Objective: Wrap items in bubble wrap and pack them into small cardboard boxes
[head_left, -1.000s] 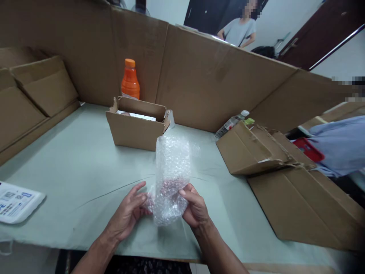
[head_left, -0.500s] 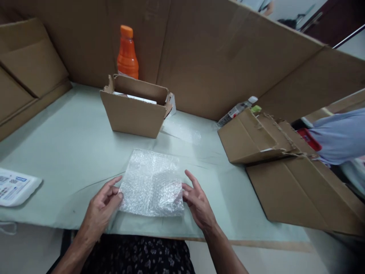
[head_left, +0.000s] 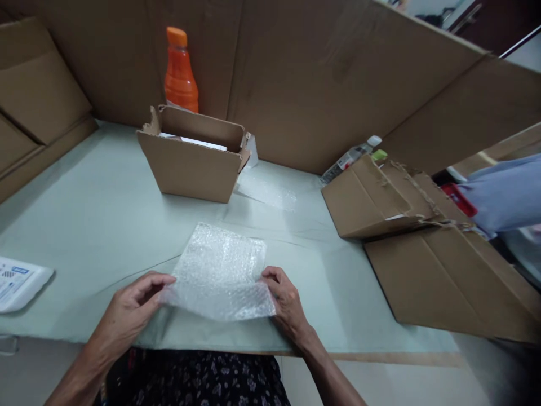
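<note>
A clear sheet of bubble wrap (head_left: 220, 259) lies at the front of the table, its near edge lifted and curled up. My left hand (head_left: 133, 304) pinches the near left corner between thumb and fingers. On the opposite side, my right hand (head_left: 283, 296) grips the near right corner with bent fingers. The far part of the wrap rests flat on the pale green cloth (head_left: 338, 293). Whether anything lies under the raised fold cannot be made out.
An open cardboard box (head_left: 192, 169) stands behind the wrap, an orange bottle (head_left: 181, 76) behind it. More cardboard boxes (head_left: 443, 276) and a clear bottle (head_left: 350, 158) are at right. A white labelled package (head_left: 23, 285) lies at left. Another person's sleeve (head_left: 502, 194) shows far right.
Both hands have taken hold of the wrap's near corners and raised its near edge off the cloth. My left hand has shifted slightly left and down. The view has tilted a little.
</note>
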`<state>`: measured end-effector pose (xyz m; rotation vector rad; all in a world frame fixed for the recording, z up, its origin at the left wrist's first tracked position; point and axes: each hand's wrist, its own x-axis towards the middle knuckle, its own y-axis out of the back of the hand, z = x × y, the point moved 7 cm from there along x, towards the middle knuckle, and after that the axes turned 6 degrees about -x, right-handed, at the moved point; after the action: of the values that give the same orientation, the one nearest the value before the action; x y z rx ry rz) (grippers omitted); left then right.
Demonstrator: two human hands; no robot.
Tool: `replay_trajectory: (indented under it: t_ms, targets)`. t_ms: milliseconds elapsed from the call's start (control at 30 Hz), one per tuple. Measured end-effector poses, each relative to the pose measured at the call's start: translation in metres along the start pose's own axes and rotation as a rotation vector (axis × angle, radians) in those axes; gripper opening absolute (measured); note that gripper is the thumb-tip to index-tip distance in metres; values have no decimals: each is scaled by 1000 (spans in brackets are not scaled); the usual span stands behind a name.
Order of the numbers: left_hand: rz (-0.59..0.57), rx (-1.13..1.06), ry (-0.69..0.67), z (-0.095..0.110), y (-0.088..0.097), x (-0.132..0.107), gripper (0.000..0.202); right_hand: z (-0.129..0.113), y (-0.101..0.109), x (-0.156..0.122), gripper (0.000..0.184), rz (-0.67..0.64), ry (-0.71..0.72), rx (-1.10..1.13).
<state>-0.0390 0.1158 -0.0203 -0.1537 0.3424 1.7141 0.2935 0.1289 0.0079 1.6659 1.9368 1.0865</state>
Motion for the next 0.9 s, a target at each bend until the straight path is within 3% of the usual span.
replay_trajectory:
  t_ms: [100, 167, 300, 400, 533, 667, 800, 900]
  targets:
    - [25, 140, -255, 19, 0, 4, 34, 5, 3, 3, 25, -14, -83, 3]
    - [-3, 163, -342, 28, -6, 7, 32, 8, 3, 3, 26, -32, -111, -31]
    - [-65, 146, -273, 34, -24, 20, 34, 15, 3, 4, 16, 5, -108, -106]
    - [-51, 189, -199, 34, -35, 29, 37, 20, 2, 6, 15, 54, -130, -93]
    - [0, 322, -213, 40, -42, 36, 36, 24, 0, 15, 18, 94, -138, -100]
    - [66, 499, -284, 47, -45, 44, 34, 25, -2, 29, 16, 55, -112, -249]
    - [112, 744, -450, 52, -52, 50, 34, 28, -2, 46, 11, 9, -74, -403]
    - [129, 899, -525, 51, -56, 53, 44, 30, -1, 59, 38, 4, -58, -448]
